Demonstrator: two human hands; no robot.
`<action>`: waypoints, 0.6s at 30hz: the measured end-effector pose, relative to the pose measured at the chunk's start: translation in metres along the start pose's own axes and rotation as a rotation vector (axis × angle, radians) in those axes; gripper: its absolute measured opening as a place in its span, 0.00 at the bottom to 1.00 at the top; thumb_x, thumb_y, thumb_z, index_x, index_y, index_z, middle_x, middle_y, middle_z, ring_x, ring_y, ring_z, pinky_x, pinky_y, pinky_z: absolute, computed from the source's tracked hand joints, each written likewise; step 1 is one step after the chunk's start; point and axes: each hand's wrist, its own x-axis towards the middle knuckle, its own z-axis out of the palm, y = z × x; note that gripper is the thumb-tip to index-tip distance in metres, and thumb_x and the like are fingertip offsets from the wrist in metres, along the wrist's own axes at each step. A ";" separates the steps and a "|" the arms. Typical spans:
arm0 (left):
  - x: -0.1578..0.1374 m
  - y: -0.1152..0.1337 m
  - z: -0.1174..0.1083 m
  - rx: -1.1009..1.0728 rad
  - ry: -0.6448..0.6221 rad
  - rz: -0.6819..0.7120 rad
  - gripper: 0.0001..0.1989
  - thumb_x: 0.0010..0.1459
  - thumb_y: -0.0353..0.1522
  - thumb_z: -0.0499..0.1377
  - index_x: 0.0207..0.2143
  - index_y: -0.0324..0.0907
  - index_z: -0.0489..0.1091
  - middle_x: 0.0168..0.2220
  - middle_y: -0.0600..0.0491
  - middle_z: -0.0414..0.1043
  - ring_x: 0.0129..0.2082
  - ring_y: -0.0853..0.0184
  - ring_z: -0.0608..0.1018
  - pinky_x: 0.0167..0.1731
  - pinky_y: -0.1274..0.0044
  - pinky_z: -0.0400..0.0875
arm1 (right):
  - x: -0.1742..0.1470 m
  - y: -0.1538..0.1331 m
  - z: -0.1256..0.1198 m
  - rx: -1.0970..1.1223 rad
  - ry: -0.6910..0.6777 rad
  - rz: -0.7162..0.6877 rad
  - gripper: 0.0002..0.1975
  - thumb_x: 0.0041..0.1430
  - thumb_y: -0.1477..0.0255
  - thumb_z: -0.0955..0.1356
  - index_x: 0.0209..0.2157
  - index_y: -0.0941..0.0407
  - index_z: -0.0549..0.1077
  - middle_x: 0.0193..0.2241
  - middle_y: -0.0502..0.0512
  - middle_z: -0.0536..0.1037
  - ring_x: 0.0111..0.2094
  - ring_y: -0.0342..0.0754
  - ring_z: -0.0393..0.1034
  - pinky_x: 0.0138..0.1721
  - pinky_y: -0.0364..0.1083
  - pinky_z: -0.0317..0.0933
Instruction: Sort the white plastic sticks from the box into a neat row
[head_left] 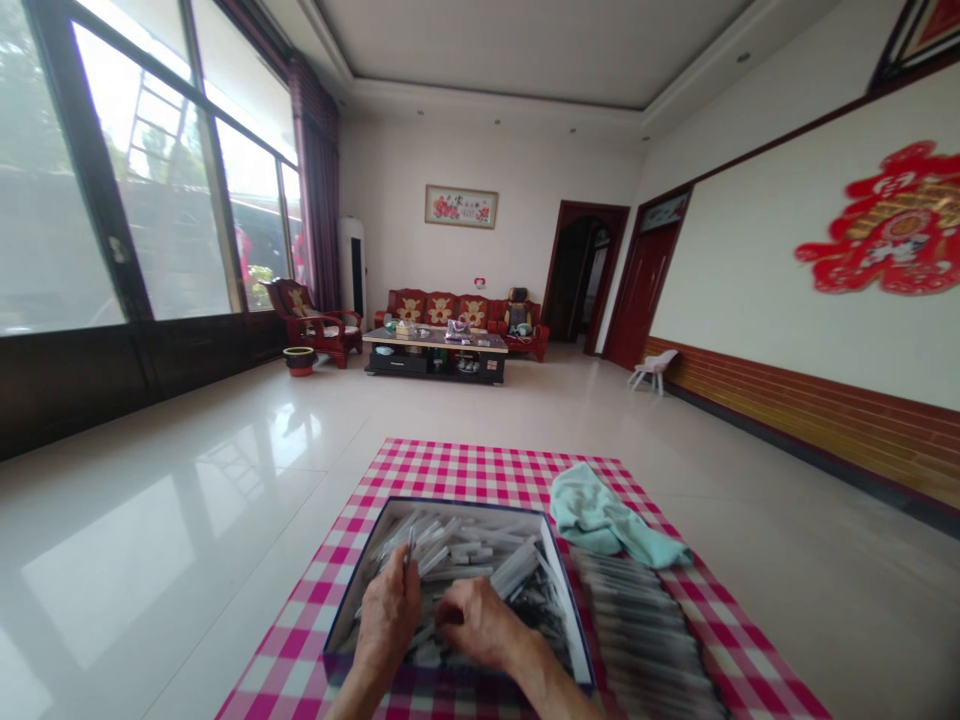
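Observation:
My left hand [390, 605] is closed over the left part of a shallow box [555, 560] with a dark blue edge. A slim pen-like stick [409, 545] stands up from its fingers. My right hand [480, 618] reaches over the near middle of the box, fingers curled in; what they hold, if anything, is blurred. Whitish, translucent slender tubes [514, 568] fill the box in a loose heap, with dark thin pieces [541, 605] among them at the right. Outside the box, a row of slim pen-like sticks [645, 630] lies side by side, smeared by motion.
A pale green cloth [600, 515] lies crumpled on the pink checked tablecloth [480, 470], behind the row of sticks. Across the tiled floor stand a low coffee table [435, 360], a red wooden sofa [450, 308], an armchair [319, 325] and a small white chair [654, 370].

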 end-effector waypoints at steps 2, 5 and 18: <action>0.000 0.000 0.001 0.007 -0.036 0.009 0.13 0.60 0.31 0.50 0.44 0.42 0.70 0.26 0.54 0.77 0.29 0.65 0.80 0.31 0.78 0.68 | 0.002 -0.005 0.006 -0.041 -0.098 -0.031 0.11 0.45 0.80 0.65 0.23 0.53 0.78 0.21 0.49 0.79 0.25 0.46 0.72 0.27 0.39 0.61; 0.000 -0.001 0.002 0.023 -0.086 0.026 0.15 0.61 0.31 0.48 0.47 0.41 0.68 0.28 0.52 0.78 0.32 0.63 0.80 0.33 0.76 0.69 | 0.008 -0.009 0.016 -0.095 -0.133 -0.012 0.10 0.42 0.80 0.66 0.20 0.54 0.78 0.19 0.52 0.79 0.23 0.49 0.73 0.26 0.41 0.61; -0.002 -0.007 0.008 0.039 -0.075 0.098 0.16 0.61 0.31 0.47 0.48 0.39 0.69 0.34 0.48 0.79 0.36 0.61 0.81 0.36 0.74 0.72 | 0.006 0.000 0.013 0.016 -0.068 0.032 0.10 0.41 0.79 0.66 0.27 0.55 0.77 0.27 0.52 0.79 0.29 0.47 0.73 0.28 0.40 0.61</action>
